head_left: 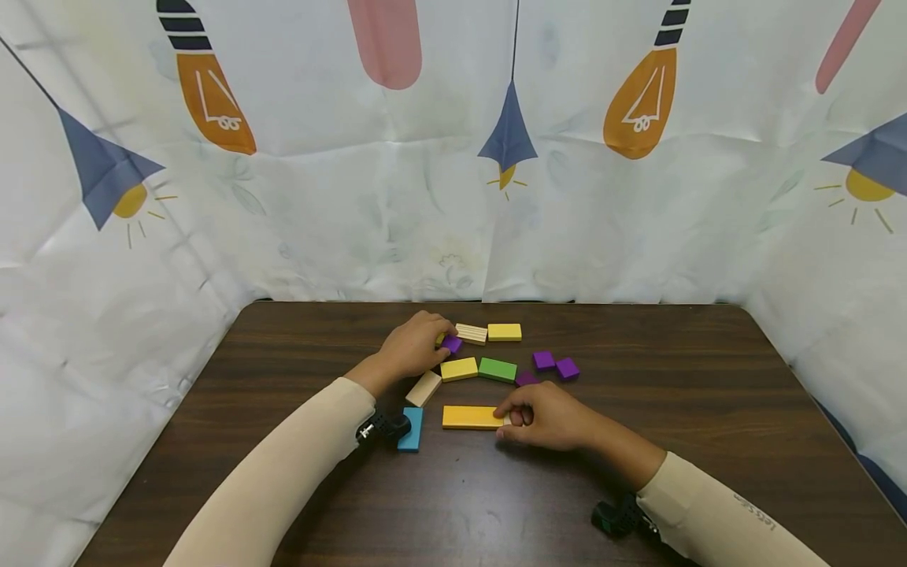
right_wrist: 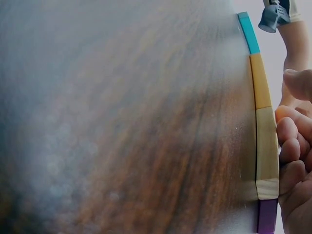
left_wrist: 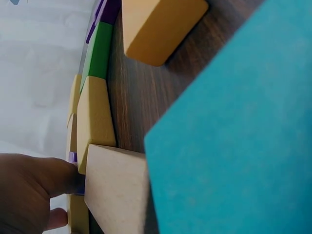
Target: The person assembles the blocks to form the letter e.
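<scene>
At the far left of the layout, my left hand pinches a small purple block between thumb and fingers. A yellow block is mostly hidden behind those fingers. Beside them are a striped wooden block, a yellow block and a pale wooden block. My right hand has curled fingers and thumb at a plain wooden block, mostly covered in the head view. That block stands end to end with a long orange-yellow block.
A blue block lies by the left wrist. A green block continues the middle row, with a purple block at its right. Two purple blocks, one of them here, lie farther right. Another yellow block sits at the back of the brown table.
</scene>
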`<state>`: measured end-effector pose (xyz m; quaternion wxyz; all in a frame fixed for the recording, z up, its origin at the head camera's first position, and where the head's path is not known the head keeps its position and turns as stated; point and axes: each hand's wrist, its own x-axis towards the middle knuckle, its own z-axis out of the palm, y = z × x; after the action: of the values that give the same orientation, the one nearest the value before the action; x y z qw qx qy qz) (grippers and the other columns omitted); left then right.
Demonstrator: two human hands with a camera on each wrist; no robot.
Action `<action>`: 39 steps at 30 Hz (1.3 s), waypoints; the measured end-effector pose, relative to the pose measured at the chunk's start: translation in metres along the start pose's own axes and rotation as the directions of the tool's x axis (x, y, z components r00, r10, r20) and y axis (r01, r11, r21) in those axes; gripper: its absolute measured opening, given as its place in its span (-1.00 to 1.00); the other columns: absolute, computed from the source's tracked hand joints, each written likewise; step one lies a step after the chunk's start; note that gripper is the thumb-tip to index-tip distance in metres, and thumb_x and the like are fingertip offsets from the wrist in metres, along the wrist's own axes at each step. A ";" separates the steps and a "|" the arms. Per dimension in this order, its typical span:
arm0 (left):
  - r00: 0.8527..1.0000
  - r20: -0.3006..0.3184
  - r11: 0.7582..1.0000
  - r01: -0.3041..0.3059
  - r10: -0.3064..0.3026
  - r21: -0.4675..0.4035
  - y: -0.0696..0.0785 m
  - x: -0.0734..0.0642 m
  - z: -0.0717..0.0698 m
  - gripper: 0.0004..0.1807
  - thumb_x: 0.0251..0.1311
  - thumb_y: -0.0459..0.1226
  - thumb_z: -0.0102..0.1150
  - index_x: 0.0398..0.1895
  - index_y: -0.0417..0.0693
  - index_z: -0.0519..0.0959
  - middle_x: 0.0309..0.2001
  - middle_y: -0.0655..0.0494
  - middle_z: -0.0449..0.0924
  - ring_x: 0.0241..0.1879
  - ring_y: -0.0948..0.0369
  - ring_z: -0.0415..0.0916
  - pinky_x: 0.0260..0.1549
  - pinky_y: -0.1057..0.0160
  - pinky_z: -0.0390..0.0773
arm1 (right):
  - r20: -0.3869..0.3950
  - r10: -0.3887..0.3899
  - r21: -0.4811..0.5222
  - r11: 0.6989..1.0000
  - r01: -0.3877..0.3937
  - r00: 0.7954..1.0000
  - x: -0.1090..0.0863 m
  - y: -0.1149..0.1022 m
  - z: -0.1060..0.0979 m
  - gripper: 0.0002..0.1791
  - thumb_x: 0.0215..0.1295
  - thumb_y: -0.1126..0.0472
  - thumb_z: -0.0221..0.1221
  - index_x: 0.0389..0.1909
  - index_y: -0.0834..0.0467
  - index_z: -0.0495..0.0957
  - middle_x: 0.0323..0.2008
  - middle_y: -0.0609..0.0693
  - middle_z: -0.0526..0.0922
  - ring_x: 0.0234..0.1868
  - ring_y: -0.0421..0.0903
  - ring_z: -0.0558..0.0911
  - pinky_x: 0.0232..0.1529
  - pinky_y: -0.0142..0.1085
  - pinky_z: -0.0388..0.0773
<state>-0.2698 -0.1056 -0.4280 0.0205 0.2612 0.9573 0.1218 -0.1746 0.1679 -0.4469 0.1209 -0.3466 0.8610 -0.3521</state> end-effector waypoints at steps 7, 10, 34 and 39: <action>1.000 -0.008 1.000 -0.014 0.014 0.012 0.000 0.002 0.001 -0.73 0.34 -0.20 0.34 0.08 0.07 0.70 0.09 0.13 0.64 0.09 0.12 0.46 -0.13 0.11 0.59 | -0.005 -0.012 0.002 1.000 0.012 1.000 -0.001 0.001 0.000 -0.74 0.30 0.00 0.41 -0.09 0.04 0.75 -0.49 -0.29 0.54 -0.49 -0.35 0.44 -0.41 -0.38 0.50; 1.000 -0.011 1.000 -0.018 0.019 0.019 0.000 0.002 0.001 -0.73 0.33 -0.20 0.34 0.07 0.07 0.70 0.08 0.14 0.65 0.08 0.13 0.46 -0.12 0.11 0.59 | -0.003 -0.009 0.000 1.000 0.009 1.000 -0.001 0.001 0.001 -0.75 0.31 0.01 0.41 -0.08 0.03 0.75 -0.49 -0.29 0.54 -0.49 -0.35 0.44 -0.41 -0.38 0.50; 0.998 0.011 0.998 -0.055 0.055 0.035 -0.005 0.001 -0.001 -0.74 0.28 -0.24 0.36 0.02 0.13 0.73 0.06 0.16 0.62 0.17 0.10 0.44 -0.07 0.07 0.59 | 0.004 0.005 0.000 1.000 -0.005 1.000 0.000 0.000 0.000 -0.76 0.31 0.02 0.41 -0.08 0.01 0.74 -0.48 -0.29 0.55 -0.48 -0.35 0.45 -0.41 -0.38 0.50; 0.998 -0.022 0.998 -0.054 0.055 0.031 -0.007 0.000 -0.002 -0.75 0.26 -0.21 0.39 0.00 0.12 0.73 0.05 0.16 0.62 0.14 0.11 0.42 -0.11 0.08 0.58 | -0.006 -0.017 0.007 1.000 0.017 1.000 0.000 0.001 0.001 -0.75 0.31 0.02 0.40 -0.09 0.06 0.75 -0.49 -0.29 0.54 -0.49 -0.35 0.45 -0.43 -0.39 0.49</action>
<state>-0.2733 -0.1116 -0.4281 0.0023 0.2863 0.9517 0.1109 -0.1744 0.1683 -0.4482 0.1164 -0.3523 0.8572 -0.3571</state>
